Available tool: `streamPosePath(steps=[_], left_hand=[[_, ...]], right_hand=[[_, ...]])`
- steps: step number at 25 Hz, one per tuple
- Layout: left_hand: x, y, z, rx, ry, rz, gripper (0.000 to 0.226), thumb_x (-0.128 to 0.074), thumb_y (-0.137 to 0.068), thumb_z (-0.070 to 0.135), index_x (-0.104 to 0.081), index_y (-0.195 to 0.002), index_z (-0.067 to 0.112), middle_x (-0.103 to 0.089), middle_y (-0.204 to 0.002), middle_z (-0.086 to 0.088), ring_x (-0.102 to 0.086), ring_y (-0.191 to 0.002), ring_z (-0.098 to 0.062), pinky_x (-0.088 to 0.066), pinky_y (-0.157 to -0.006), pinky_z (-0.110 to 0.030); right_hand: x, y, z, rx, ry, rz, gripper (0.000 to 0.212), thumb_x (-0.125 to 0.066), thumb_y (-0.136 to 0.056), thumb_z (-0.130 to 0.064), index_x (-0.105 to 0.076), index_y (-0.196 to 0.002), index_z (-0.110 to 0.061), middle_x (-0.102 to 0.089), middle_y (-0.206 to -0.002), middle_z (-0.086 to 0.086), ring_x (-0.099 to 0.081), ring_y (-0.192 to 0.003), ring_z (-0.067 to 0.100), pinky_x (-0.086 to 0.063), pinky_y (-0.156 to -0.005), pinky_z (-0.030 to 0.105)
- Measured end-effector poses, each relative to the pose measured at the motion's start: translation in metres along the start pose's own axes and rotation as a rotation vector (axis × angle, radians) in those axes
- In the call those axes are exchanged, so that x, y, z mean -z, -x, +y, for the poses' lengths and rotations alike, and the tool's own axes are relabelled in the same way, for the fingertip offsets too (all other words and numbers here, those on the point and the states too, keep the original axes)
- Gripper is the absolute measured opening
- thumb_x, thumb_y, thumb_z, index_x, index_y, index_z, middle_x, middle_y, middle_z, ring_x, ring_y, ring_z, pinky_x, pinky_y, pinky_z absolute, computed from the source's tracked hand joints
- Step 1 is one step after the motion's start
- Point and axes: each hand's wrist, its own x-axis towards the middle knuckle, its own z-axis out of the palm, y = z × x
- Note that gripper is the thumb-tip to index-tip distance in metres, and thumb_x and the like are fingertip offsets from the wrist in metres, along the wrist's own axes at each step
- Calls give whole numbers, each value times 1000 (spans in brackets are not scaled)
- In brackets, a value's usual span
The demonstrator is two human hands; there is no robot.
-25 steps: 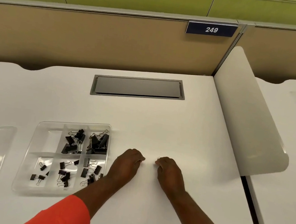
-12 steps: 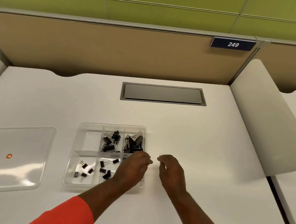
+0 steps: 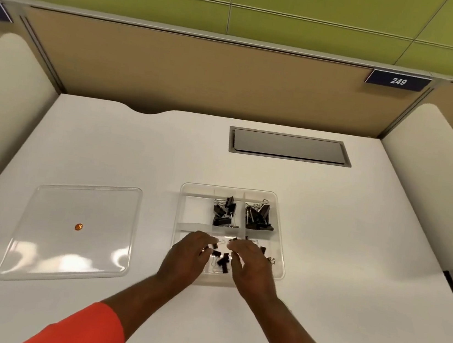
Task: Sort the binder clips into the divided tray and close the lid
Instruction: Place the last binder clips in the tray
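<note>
Two hands: left hand (image 3: 188,255) and right hand (image 3: 253,264) now hover over the near row of the divided tray (image 3: 228,189), having moved in from the bare desk (image 3: 134,159) at its right.
Grip: both sets of fingers curl downward; whether either pinches a clip cannot be told.
Binder clips (image 3: 224,211): piled in the far middle and far right compartments, smaller ones scattered beneath the hands.
Lid (image 3: 70,251): flat on the desk, well left of the tray.
Outlook: sorting appears nearly finished; the lid likely comes next.
</note>
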Motion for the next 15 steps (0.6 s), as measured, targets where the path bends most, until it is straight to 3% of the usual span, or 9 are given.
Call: streamPosePath(steps=[4, 8, 10, 12, 15], left_hand=[[25, 14, -16, 51, 40, 44, 30, -69, -89, 16, -66, -114, 33, -61, -107, 22, -56, -97, 9, -47, -85, -14], [34, 22, -22, 51, 10, 67, 44, -73, -87, 21, -59, -126, 35, -57, -123, 21, -46, -104, 23, -42, -92, -8], [34, 26, -24, 52, -21, 102, 49, -74, -87, 25, -56, -131, 36, -55, -132, 19, -44, -115, 18, -46, -98, -20], [29, 30, -25, 50, -61, 132, 56, -75, -85, 29, -53, -136, 32, -52, -142, 12, -44, -130, 2, -43, -107, -33], [25, 45, -21, 40, -209, 106, 64, -64, -91, 45, -41, -148, 30, -32, -158, 8, -22, -147, -8, -20, -121, -39]], right_hand=[[-26, 1, -28, 57, -3, -83, 25, -64, -91, -6, -70, -112, -18, -68, -109, -6, -62, -104, 4, -53, -88, 25], [-30, 2, -34, -20, -2, -216, 41, -65, -95, -31, -58, -135, -30, -57, -140, -12, -53, -125, 1, -52, -98, 32], [-24, 3, -31, -24, 48, -291, 50, -61, -96, -41, -47, -144, -35, -44, -152, -16, -43, -136, 1, -46, -107, 28], [-15, 3, -29, 13, 119, -335, 59, -58, -96, -48, -38, -150, -35, -32, -159, -16, -32, -145, 2, -35, -114, 26], [-5, 3, -26, 106, 208, -328, 73, -50, -95, -59, -27, -157, -29, -17, -166, -10, -14, -152, 7, -17, -122, 34]])
